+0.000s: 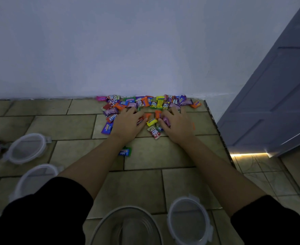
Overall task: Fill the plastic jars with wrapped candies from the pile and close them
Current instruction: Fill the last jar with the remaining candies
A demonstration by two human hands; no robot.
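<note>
A pile of colourful wrapped candies (145, 103) lies on the tiled floor against the white wall. My left hand (127, 123) rests on the pile's near left side, fingers curled over candies, with a dark red one by the thumb. My right hand (176, 125) lies on the near right side and pinches a pink candy (166, 121) between thumb and fingers. A yellow candy (152, 122) lies between the hands. An open clear plastic jar (128, 208) stands at the bottom centre, with a round clear container (170, 218) with clips to its right.
Two more clear round containers or lids (28, 147) (38, 177) lie at the left, beside something colourful at the frame edge. A single green candy (125, 151) lies under my left forearm. The floor steps down at the right (223, 138), next to a grey door (269, 96).
</note>
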